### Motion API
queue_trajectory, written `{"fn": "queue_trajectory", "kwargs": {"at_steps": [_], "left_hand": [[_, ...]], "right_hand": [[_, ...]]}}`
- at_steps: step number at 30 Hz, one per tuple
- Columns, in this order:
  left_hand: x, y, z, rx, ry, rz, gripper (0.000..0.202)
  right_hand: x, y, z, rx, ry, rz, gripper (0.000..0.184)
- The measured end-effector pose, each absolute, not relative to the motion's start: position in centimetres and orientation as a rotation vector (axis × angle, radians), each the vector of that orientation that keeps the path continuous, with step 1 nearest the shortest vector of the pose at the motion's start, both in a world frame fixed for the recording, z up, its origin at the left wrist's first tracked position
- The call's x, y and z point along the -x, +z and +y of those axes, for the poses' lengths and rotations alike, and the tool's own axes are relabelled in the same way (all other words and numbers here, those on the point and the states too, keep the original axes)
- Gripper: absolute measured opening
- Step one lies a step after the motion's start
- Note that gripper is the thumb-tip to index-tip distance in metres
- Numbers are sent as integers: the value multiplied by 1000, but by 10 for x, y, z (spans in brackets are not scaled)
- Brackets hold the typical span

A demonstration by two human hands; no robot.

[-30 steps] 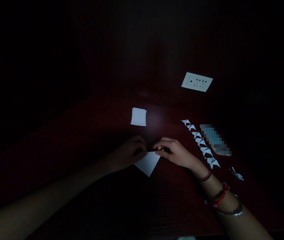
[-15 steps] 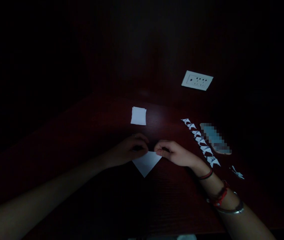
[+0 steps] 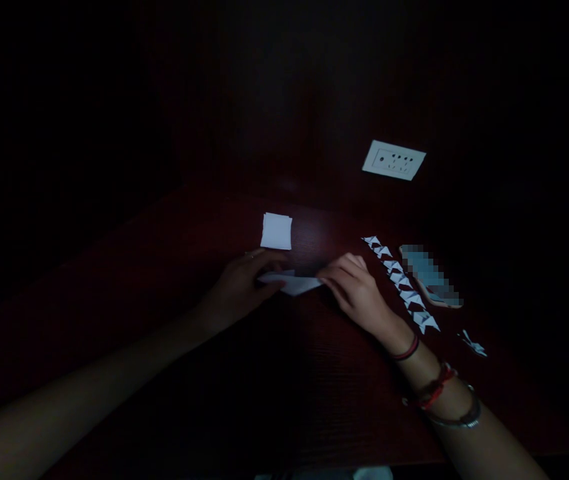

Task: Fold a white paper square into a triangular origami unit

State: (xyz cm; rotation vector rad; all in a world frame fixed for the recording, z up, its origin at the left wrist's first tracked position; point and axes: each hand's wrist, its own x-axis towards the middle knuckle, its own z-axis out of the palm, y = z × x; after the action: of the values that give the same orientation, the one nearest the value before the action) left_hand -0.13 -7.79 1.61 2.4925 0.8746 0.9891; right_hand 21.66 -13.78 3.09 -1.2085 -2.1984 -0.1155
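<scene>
My left hand point(image 3: 241, 283) and right hand point(image 3: 357, 290) meet over a folded white paper point(image 3: 291, 283) lying near the middle of the dark red table point(image 3: 164, 280). Left fingers are closed on its left end; right fingertips pinch its right end. The paper lies low and flat between them. Just beyond it sits a small stack of white squares point(image 3: 277, 231). To my right runs a row of folded paper pieces point(image 3: 401, 283), with a phone point(image 3: 429, 275) beside it. 1 loose folded piece point(image 3: 474, 344) lies apart. A white socket plate point(image 3: 393, 160) shows behind.
</scene>
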Motion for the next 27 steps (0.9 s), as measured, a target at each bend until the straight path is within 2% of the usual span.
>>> {"fn": "queue_trajectory", "kwargs": {"at_steps": [3,7,11,19,23,27], "left_hand": [[9,23,-80,-2740,1195,699,31],[14,20,-76,-3043,649,271,31],[14,17,-71,-2953,327,224,22],[15,8,-72,-2824,438,347,24],[13,7,-71,-2828,455,388,26],[12,10,-71,-2854,432,358,24]], "right_hand": [[-220,36,-142,1075,-293,-2283,19],[-225,35,-139,1116,-140,-2538,18],[-227,29,-134,1167,59,-2712,16],[-229,24,-129,1213,198,-2615,20],[-227,26,-131,1195,126,-2641,32],[-225,27,-132,1197,-51,-2682,22]]}}
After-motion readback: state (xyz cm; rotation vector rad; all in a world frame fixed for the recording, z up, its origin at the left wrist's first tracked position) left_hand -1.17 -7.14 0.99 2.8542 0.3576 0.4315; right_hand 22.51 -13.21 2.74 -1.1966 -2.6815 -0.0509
